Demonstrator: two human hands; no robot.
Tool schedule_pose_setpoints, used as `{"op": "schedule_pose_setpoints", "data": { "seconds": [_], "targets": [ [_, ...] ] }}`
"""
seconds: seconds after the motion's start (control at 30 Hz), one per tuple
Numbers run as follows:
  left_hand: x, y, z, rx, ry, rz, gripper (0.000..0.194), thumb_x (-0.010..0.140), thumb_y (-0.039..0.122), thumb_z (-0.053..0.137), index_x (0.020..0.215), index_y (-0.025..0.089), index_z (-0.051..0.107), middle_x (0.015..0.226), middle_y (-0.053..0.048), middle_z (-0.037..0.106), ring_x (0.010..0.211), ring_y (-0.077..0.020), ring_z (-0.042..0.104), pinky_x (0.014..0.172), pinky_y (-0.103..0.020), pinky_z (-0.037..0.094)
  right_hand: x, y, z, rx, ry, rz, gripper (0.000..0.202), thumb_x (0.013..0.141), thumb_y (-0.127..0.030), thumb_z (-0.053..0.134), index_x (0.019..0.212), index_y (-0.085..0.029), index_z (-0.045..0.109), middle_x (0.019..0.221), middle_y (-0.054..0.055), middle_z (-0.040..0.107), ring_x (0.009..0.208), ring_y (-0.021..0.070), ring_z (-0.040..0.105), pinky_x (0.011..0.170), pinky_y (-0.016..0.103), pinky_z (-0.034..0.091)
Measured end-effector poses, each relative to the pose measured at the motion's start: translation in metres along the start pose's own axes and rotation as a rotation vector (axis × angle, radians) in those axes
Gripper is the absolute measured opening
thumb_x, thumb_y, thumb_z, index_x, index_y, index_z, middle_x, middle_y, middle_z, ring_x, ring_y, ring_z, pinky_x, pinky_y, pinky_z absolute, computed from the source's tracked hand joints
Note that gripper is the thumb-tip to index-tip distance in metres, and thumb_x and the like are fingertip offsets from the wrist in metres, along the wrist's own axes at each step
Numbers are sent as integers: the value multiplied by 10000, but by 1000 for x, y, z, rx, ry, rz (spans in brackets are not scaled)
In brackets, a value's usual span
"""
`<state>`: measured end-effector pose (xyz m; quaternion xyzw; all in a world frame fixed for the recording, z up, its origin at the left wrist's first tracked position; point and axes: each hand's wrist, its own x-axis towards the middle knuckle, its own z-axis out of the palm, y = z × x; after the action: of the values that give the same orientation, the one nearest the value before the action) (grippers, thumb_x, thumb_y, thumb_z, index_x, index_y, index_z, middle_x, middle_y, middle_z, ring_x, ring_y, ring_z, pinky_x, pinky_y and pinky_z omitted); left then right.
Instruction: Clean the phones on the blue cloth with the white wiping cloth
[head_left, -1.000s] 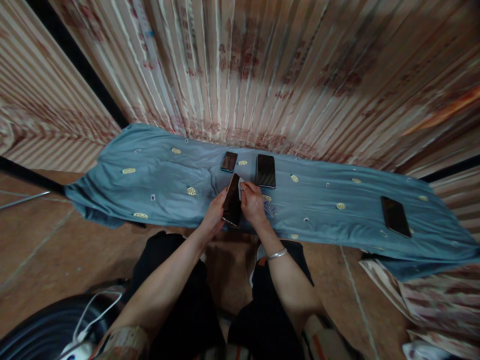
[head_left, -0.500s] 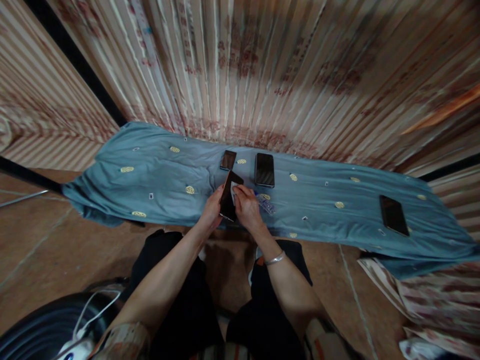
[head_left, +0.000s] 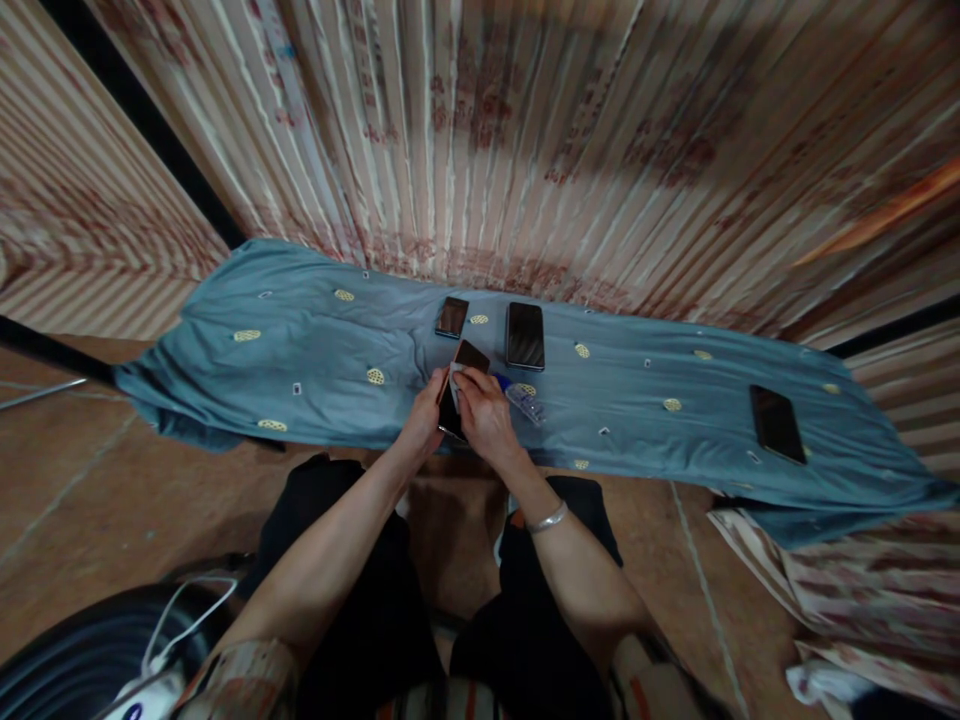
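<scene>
A long, narrow worktop runs from left to right, covered by a wrinkled blue-green cloth (head_left: 630, 400) printed with yellow pineapple-like motifs and small pale rectangles. The cloth drapes over both ends, gathering in folds at the left. Near the middle, towards the far edge, a small dark phone (head_left: 451, 317) lies flat; to its right, apart from it, lies a larger black tablet (head_left: 525, 336). A clear plastic bottle (head_left: 527, 402), probably, with a blue end, lies nearer the front edge. Another dark tablet (head_left: 778, 424) lies aslant, well apart, towards the right end.
</scene>
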<state>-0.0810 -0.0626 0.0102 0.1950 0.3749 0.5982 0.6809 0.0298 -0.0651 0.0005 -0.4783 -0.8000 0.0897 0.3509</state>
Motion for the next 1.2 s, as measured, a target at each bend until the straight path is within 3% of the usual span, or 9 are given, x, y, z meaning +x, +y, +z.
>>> {"op": "schedule_pose_setpoints", "data": {
  "seconds": [0.13, 0.3, 0.73, 0.87, 1.07, 1.2],
  "targets": [
    [2, 5, -3, -5, 64, -17, 311, 868, 442, 674, 892, 136, 722, 894, -67, 771, 1056, -229, 709, 943, -318, 543, -5, -12, 0, 8, -12, -25, 415, 978, -138, 410, 1308, -152, 663, 1296, 146, 653, 1157, 264, 596, 1066, 447, 505],
    [-1, 12, -3, 16, 72, -14, 355, 966, 418, 516, 935, 135, 728, 788, -52, 756, 991, -209, 724, 893, -302, 558, -12, -27, 2, 9, -20, -48, 418, 986, -140, 405, 1311, -158, 667, 1286, 146, 651, 1150, 262, 594, 1066, 442, 509],
    [4, 20, -4, 36, 30, 6, 419, 951, 498, 493, 984, 167, 747, 894, -68, 778, 992, -230, 728, 845, -312, 581, -19, -45, -3, 37, -58, -121, 399, 985, -128, 427, 1302, -90, 666, 1296, 179, 652, 1148, 271, 584, 1057, 420, 520],
    [5, 25, -6, 34, 40, 22, 423, 938, 519, 523, 1001, 169, 752, 985, -85, 778, 1043, -239, 715, 859, -312, 578, -20, -46, -4, 66, -70, -133, 400, 985, -122, 438, 1317, -134, 661, 1290, 162, 656, 1174, 262, 582, 1056, 414, 520],
    [4, 33, -2, 19, 99, 58, 440, 1017, 410, 374, 1138, 183, 731, 1033, -74, 779, 1125, -261, 694, 941, -384, 563, -21, -42, -4, 79, -73, -129, 426, 971, -87, 425, 1316, -162, 663, 1278, 138, 666, 1165, 242, 599, 1052, 406, 524],
    [2, 35, 1, 33, 126, 85, 427, 1003, 423, 407, 1108, 167, 732, 1066, -89, 779, 1163, -310, 671, 966, -427, 554, -21, -38, -5, 79, -64, -110, 438, 965, -77, 421, 1302, -187, 677, 1264, 121, 679, 1168, 239, 607, 1062, 426, 521]
  ]
}}
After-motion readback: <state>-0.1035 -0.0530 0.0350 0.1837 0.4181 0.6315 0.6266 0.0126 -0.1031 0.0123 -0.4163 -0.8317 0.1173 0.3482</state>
